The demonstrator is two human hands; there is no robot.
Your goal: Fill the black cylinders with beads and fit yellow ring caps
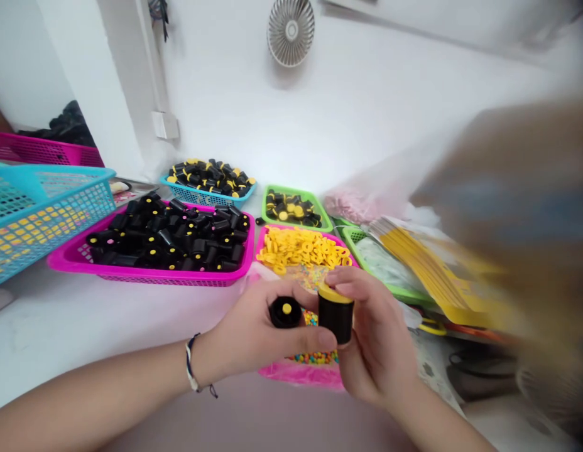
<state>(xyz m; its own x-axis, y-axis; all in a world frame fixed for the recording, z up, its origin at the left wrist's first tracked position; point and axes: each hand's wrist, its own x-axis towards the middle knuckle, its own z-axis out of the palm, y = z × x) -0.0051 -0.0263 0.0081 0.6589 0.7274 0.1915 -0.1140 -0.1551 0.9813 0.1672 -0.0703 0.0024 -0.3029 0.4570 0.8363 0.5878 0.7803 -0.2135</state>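
My left hand (258, 326) is closed around a small black plastic cylinder (279, 314), whose end shows a yellow dot. Its thumb also presses on the side of a second black cylinder (335, 319) that has a yellow cap (336, 294). That capped cylinder is upright, and my right hand (381, 333) grips it, fingers on top of the cap and thumb low down. Below both hands lies a pink basket (305, 375) with small multicoloured beads (320, 358). Just beyond them is a basket holding loose yellow rings (301, 248).
A magenta basket (56, 260) of black cylinders stands left. Behind are a blue basket (216, 198) and a green basket (271, 221) of yellow-and-black pieces. Yellow packaging (418, 270) lies right, beside a large blurred brown shape (531, 188). A turquoise basket (91, 207) is far left.
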